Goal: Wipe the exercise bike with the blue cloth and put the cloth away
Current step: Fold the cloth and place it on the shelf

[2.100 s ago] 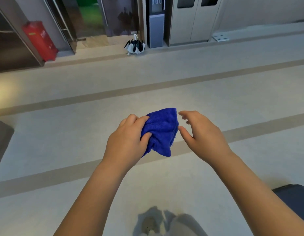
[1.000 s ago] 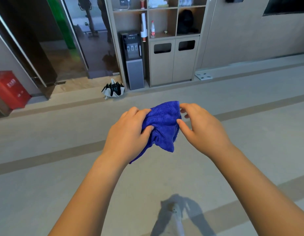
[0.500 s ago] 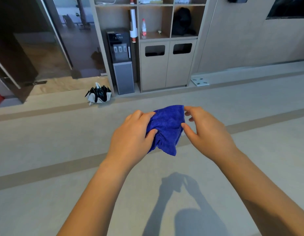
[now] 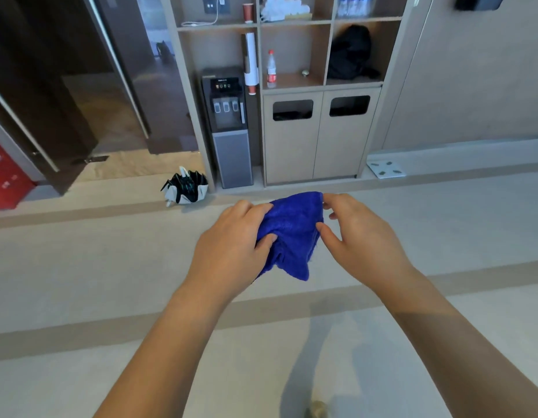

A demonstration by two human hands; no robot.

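The blue cloth (image 4: 293, 233) is bunched up in mid-air in front of me, above the pale floor. My left hand (image 4: 234, 248) grips its left side, thumb pressed into the fabric. My right hand (image 4: 361, 236) is at its right edge, with fingertips pinching the top corner and the thumb touching the side. No exercise bike shows in the head view.
Ahead stands a shelf unit with two bin doors (image 4: 319, 134), a water dispenser (image 4: 230, 128) to their left and a bottle (image 4: 271, 72) on a shelf. A folded umbrella (image 4: 185, 190) lies on the floor. A red box (image 4: 5, 173) is at far left beside dark doors (image 4: 50, 95).
The shelf unit and dispenser have come closer and more central as my view moved toward them. Both hands kept the cloth; my right hand closed onto its edge.
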